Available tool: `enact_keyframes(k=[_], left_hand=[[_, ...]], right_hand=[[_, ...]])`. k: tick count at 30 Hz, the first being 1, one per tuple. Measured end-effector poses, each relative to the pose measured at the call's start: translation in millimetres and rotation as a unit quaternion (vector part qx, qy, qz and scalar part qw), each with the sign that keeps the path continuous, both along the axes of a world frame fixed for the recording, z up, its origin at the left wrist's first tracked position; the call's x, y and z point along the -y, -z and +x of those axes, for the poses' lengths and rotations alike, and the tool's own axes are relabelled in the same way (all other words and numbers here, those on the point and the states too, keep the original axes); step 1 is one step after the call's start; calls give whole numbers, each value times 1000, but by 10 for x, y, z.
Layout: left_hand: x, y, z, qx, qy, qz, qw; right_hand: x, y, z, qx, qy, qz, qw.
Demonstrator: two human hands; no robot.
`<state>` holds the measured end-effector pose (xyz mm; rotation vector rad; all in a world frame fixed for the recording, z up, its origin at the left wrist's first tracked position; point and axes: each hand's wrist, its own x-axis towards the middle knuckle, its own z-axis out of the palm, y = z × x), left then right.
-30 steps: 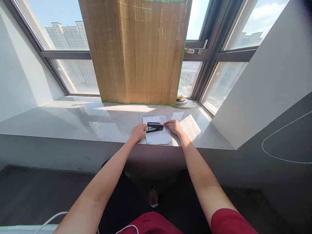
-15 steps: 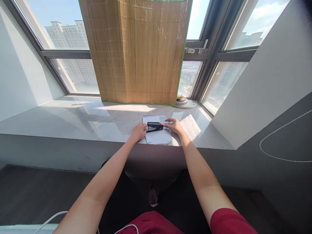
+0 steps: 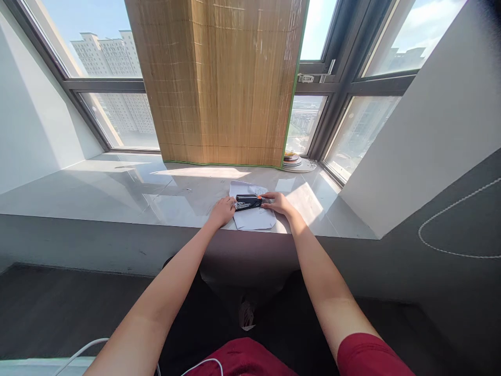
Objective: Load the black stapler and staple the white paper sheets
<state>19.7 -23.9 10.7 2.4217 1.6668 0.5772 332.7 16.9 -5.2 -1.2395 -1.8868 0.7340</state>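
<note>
Right hand (image 3: 276, 202) with thumb and fingers pinching the right end of the stapler (image 3: 247, 202); left hand (image 3: 223, 211) at its opposite end, exact grip not discernible. Beneath the stapler, white paper (image 3: 255, 222) on the sill (image 3: 188, 204).

Black stapler (image 3: 248, 202), orange-tipped at its right end, lying crosswise on white papers (image 3: 254, 220). Spread flat near the front edge of the pale windowsill (image 3: 102, 193), faintly marked, perhaps with writing.
</note>
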Motion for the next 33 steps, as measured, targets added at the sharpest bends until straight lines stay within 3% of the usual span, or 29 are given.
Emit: enact_keyframes(k=[15,33], left_hand=[[-14,26,-4,-4,3,5,1000],[-35,31,-3,3,10,12,1000]], right_hand=[[65,-121,-121,0,29,47,998],[92,-128,-163,-12,64,60,996]])
